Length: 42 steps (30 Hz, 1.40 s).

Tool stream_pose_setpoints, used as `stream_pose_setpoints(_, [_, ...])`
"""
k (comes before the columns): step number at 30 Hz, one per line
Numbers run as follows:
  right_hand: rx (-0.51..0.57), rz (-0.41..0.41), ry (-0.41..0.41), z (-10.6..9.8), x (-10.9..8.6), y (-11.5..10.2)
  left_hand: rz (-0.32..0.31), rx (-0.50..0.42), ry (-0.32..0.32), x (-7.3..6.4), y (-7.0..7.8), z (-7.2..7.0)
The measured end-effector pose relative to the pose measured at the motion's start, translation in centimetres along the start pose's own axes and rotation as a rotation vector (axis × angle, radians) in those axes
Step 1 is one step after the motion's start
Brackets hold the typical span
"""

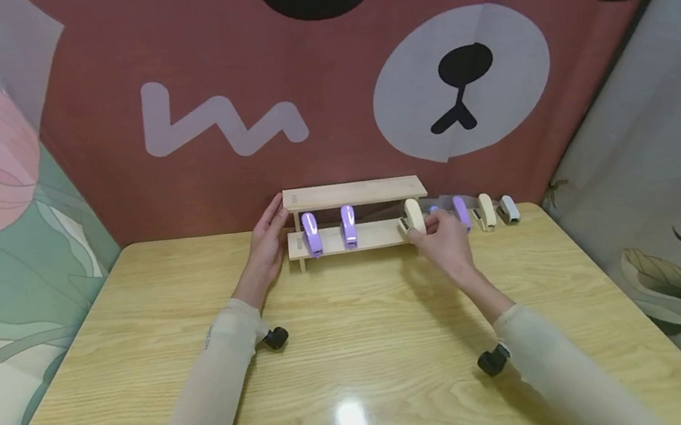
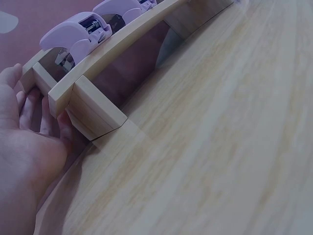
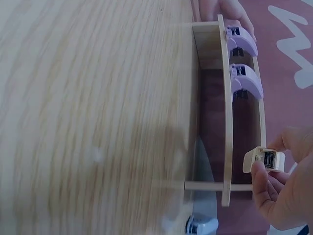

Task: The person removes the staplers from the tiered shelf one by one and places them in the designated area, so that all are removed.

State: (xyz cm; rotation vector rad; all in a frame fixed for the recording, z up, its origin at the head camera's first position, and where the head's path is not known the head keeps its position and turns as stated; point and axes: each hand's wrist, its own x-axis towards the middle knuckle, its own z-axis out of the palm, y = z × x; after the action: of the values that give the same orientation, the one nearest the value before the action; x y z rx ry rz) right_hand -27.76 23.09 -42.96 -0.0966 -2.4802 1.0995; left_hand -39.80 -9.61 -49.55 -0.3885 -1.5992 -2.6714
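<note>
A two-tier wooden rack (image 1: 373, 235) stands near the table's back edge. On its lower board sit two purple mini staplers, one near the left end (image 1: 312, 234) and another further right (image 1: 349, 226). My left hand (image 1: 267, 244) touches the rack's left end with extended fingers; in the left wrist view, some fingertips are hidden behind the wood. Thumb and fingers of my right hand (image 1: 445, 241) pinch a cream mini stapler (image 1: 414, 216) at the lower board's right end. In the right wrist view, that stapler (image 3: 264, 159) is between the thumb and fingertips.
Right of the rack, a purple stapler (image 1: 461, 210), a cream stapler (image 1: 486, 212) and a pale grey stapler (image 1: 509, 210) stand in a row on the table (image 1: 347, 344). Something small and blue (image 1: 434, 209) peeks out behind my right hand. A printed curtain (image 1: 336, 95) hangs behind.
</note>
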Motion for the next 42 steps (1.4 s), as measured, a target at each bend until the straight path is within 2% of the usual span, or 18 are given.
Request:
stream_pose_setpoints(17, [-0.079,0.069,0.08,-5.7,0.5,4.2,-0.01,-0.012,0.012,0.0,0.4,0.3])
stream_pose_setpoints(25, [-0.151,0.124,0.106,-8.0,0.8,7.2,-0.02,-0.023,0.012,0.2,0.3,0.2])
stream_pose_setpoints(34, [-0.181,0.219,0.084,-10.6,0.7,11.0,-0.019,-0.032,0.006,0.3,0.0,0.0])
stream_pose_setpoints(42, [-0.181,0.275,0.063,-11.6,0.7,13.6,-0.006,-0.037,0.0,0.3,0.0,0.0])
